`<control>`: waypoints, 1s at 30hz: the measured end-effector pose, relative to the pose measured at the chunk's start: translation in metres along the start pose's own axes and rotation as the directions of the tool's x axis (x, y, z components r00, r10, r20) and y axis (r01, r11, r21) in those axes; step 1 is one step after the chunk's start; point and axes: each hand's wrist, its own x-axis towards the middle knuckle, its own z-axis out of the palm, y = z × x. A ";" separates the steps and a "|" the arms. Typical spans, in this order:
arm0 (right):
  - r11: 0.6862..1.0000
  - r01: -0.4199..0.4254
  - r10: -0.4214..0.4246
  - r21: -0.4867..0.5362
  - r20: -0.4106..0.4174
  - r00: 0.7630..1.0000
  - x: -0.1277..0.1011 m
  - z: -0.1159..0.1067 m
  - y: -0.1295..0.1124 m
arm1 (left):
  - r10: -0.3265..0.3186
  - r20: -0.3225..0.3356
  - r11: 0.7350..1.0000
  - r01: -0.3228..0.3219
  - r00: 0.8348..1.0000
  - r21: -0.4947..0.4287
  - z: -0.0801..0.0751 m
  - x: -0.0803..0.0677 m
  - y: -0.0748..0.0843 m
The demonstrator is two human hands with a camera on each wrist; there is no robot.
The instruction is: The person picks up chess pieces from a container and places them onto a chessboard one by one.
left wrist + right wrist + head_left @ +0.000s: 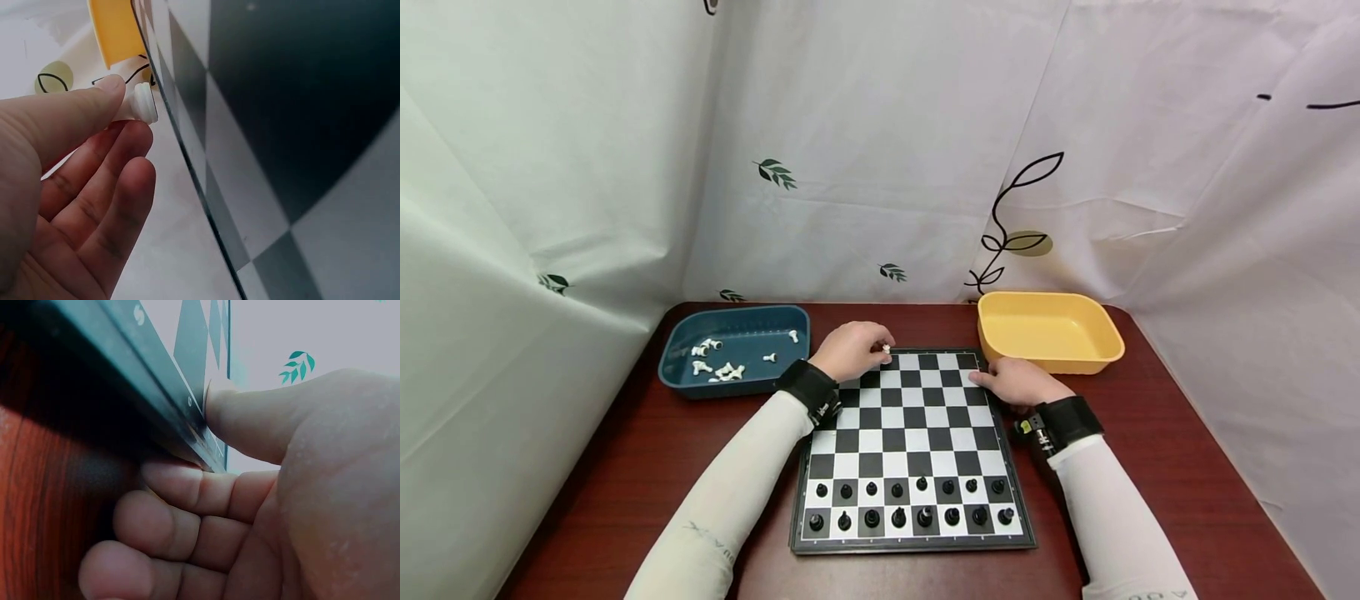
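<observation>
A black-and-white chessboard point(917, 442) lies on the table, with black chess pieces point(898, 518) standing in two rows at its near end. Over the board's far left corner, my left hand point(848, 350) pinches a white chess piece point(145, 103) between thumb and fingers, its round base pointing toward the board in the left wrist view. My right hand point(1026, 383) holds the board's right edge near the far corner. Its thumb point(250, 422) rests on the top squares, and the curled fingers point(172, 484) lie at the side and underside of the rim.
A blue tray point(737, 321) with several loose white chess pieces point(727, 372) stands at the back left. At the back right is a yellow tray point(1051, 321), close to the right hand. White patterned cloth point(865, 150) walls in the dark red table point(1157, 450).
</observation>
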 end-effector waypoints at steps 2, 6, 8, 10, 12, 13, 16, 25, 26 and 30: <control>1.000 -0.002 0.002 -0.007 0.001 1.000 0.000 0.000 0.000 | 0.006 0.001 1.000 -0.006 1.000 0.005 0.001 0.002 0.000; 1.000 -0.002 0.002 -0.012 -0.001 1.000 0.000 -0.001 -0.001 | 0.016 0.003 1.000 -0.016 1.000 0.012 0.003 0.003 0.001; 1.000 0.000 0.000 -0.011 -0.002 1.000 0.000 -0.001 -0.001 | 0.019 0.005 1.000 -0.019 1.000 0.019 0.004 0.004 0.000; 1.000 0.001 -0.001 -0.006 -0.004 1.000 0.000 0.000 -0.001 | 0.018 0.016 1.000 -0.018 1.000 0.023 0.004 0.004 -0.001; 1.000 0.002 -0.002 -0.002 -0.005 1.000 0.000 0.000 0.000 | 0.017 0.026 0.999 -0.018 1.000 0.031 0.005 0.006 -0.002; 1.000 0.003 -0.003 0.000 -0.006 1.000 0.000 0.000 0.000 | 0.015 0.029 0.999 -0.016 0.999 0.034 0.005 0.007 -0.002; 1.000 0.006 -0.006 0.003 -0.008 1.000 0.000 0.000 -0.001 | 0.010 0.040 0.999 -0.012 0.999 0.040 0.006 0.008 -0.002; 1.000 0.006 -0.006 0.003 -0.006 1.000 -0.001 0.000 -0.001 | 0.004 0.043 0.999 -0.006 0.999 0.045 0.005 0.012 0.000; 1.000 0.006 -0.006 0.003 -0.008 1.000 -0.001 0.000 -0.001 | 0.004 0.042 0.999 -0.006 0.999 0.047 0.005 0.012 0.000; 1.000 0.007 -0.007 0.004 -0.008 1.000 0.000 0.000 -0.001 | -0.002 0.045 0.999 0.000 0.999 0.048 0.007 0.013 0.000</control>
